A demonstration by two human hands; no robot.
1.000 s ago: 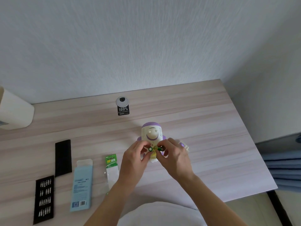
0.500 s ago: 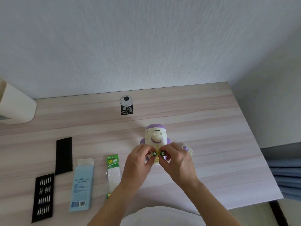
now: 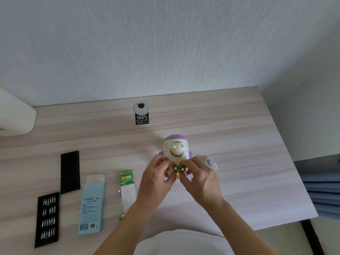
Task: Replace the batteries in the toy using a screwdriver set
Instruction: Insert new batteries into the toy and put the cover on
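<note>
A cream and purple toy (image 3: 176,150) lies on the wooden desk (image 3: 239,144) at the middle. Two green batteries (image 3: 178,168) sit side by side over its lower body, end caps facing me. My left hand (image 3: 156,178) pinches them from the left and my right hand (image 3: 199,178) pinches them from the right. The toy's lower part is hidden behind my fingers. A small cream cover with a purple button (image 3: 211,164) lies just right of the toy. A black tray of screwdriver bits (image 3: 47,219) lies at the front left.
A green battery blister pack (image 3: 127,188) and a light blue box (image 3: 92,203) lie left of my hands. A black lid (image 3: 70,172) lies beyond the bit tray. A white cylinder (image 3: 14,115) stands far left. A round grommet with a black label (image 3: 141,113) sits near the wall.
The view has shifted slightly. Both hands stay on the two batteries at the toy's lower body, with only small finger movements.
</note>
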